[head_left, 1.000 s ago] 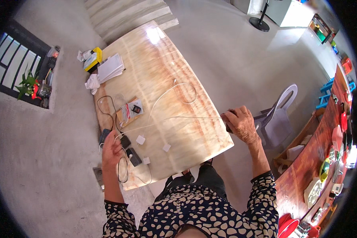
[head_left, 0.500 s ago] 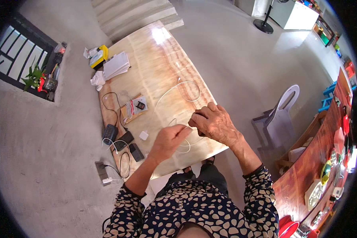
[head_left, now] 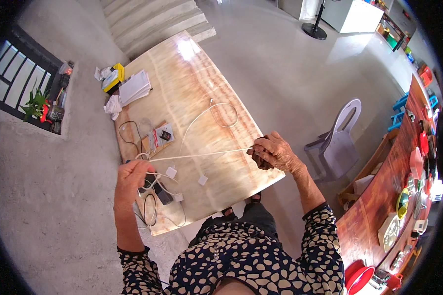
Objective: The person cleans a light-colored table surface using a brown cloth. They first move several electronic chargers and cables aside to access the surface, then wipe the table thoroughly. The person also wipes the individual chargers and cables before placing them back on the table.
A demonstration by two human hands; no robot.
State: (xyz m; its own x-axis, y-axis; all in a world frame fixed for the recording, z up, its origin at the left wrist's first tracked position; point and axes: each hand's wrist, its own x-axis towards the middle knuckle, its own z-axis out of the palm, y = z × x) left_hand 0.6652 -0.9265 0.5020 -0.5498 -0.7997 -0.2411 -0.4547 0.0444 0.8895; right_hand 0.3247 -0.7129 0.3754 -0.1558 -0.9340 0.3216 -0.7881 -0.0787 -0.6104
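Observation:
A white cable [head_left: 202, 155] stretches nearly straight across the table between my two hands. My left hand [head_left: 131, 179], over the table's left edge, is closed round the cable, with loops of it hanging below. At the right edge my right hand [head_left: 276, 150] grips a crumpled dark brown cloth [head_left: 260, 160], and the cable's other part runs into it. The cable's end inside the cloth is hidden. Several white charger plugs, one of them a square plug [head_left: 171, 171], lie under the taut cable. Farther off, another white cable [head_left: 237, 116] rests in a loose loop.
Black adapters [head_left: 163, 193] and dark cords lie near my left hand. Beyond them are a small plastic packet [head_left: 160, 137], white papers [head_left: 135, 87] and a yellow box [head_left: 114, 78]. A grey plastic chair [head_left: 337, 142] stands right of the table [head_left: 216, 196]; a reddish wooden table [head_left: 359, 223] is farther right.
My left hand has moved left, away from my right hand, drawing the cable out straight. The brown cloth in my right hand now shows more. The view has shifted slightly.

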